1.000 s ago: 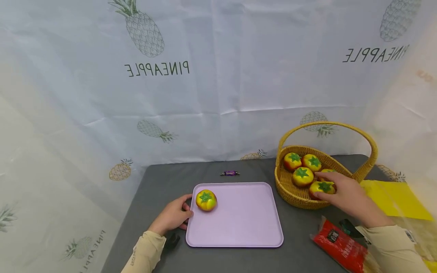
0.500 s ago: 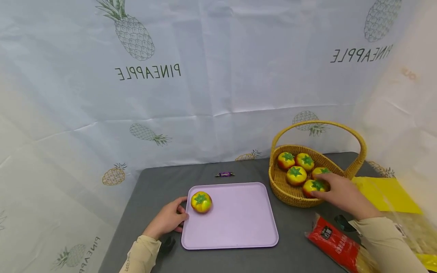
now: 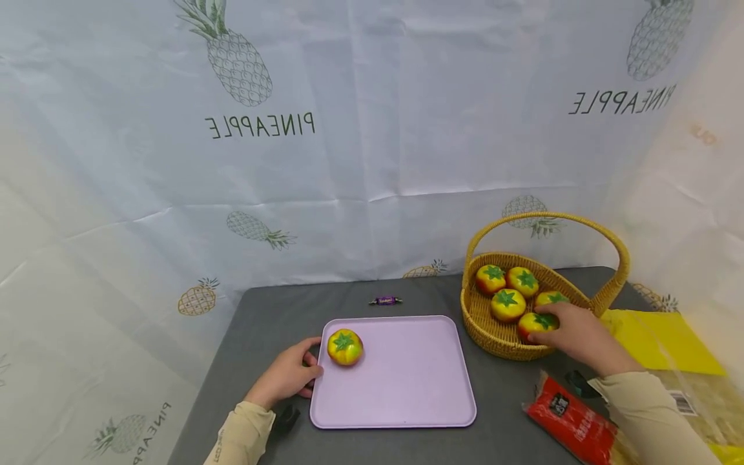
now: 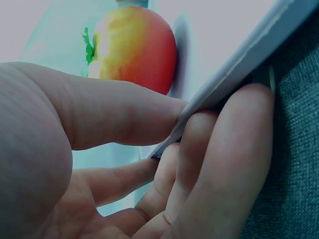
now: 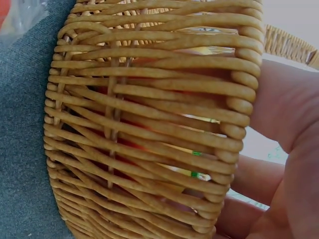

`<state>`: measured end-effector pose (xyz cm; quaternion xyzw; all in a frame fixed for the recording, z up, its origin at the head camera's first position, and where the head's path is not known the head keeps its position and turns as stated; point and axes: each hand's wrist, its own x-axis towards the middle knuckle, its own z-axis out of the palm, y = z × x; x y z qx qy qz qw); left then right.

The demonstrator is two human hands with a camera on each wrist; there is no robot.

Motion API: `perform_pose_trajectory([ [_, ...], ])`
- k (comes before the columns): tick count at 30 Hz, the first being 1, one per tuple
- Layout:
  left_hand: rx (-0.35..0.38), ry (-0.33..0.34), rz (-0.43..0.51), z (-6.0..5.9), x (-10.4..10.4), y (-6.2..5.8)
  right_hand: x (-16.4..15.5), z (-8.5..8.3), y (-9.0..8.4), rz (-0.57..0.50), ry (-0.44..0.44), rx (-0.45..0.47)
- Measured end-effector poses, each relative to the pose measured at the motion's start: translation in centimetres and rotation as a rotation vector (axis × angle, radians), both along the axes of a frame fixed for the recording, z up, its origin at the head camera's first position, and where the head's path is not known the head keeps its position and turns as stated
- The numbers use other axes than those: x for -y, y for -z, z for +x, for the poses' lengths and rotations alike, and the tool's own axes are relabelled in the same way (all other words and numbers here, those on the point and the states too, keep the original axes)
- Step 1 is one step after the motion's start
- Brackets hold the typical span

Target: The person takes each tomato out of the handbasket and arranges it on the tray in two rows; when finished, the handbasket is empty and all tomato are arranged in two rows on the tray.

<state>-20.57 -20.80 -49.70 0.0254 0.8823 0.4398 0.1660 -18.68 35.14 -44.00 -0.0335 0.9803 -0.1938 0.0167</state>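
A lilac tray lies on the table with one yellow-red tomato near its upper left corner. My left hand pinches the tray's left edge; in the left wrist view the thumb presses the rim and the fingers reach underneath. At the right stands a wicker basket holding several tomatoes with green star-shaped tops. Inside it, my right hand grips the front tomato between thumb and fingers. In the right wrist view the basket wall hides most of that tomato and the fingertips.
A purple-wrapped candy lies behind the tray. Below the basket are a red packet and a yellow-topped clear bag, partly under the right forearm. The basket's tall handle arches over the tomatoes. A pineapple-print curtain hangs behind.
The right thumb and fingers have settled round the front tomato in the basket. The left hand stays at the tray's edge. The whole view has shifted slightly.
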Motion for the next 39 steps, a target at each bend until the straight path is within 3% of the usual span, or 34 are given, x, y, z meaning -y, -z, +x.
perform_pose_trajectory([
  [11,0.0,0.001,0.009,0.2,0.0,-0.1,0.1,-0.1,0.1,0.0,-0.013,-0.048],
  [21,-0.002,-0.002,-0.003,0.3,0.0,-0.3,1.3,0.7,-1.8,-0.013,-0.015,-0.134],
  [32,-0.002,-0.014,-0.009,0.3,0.3,-0.4,7.9,0.9,-4.6,-0.049,-0.063,-0.192],
  [39,-0.008,0.008,-0.006,0.2,0.3,-0.1,12.6,0.7,-4.7,-0.108,-0.078,-0.193],
])
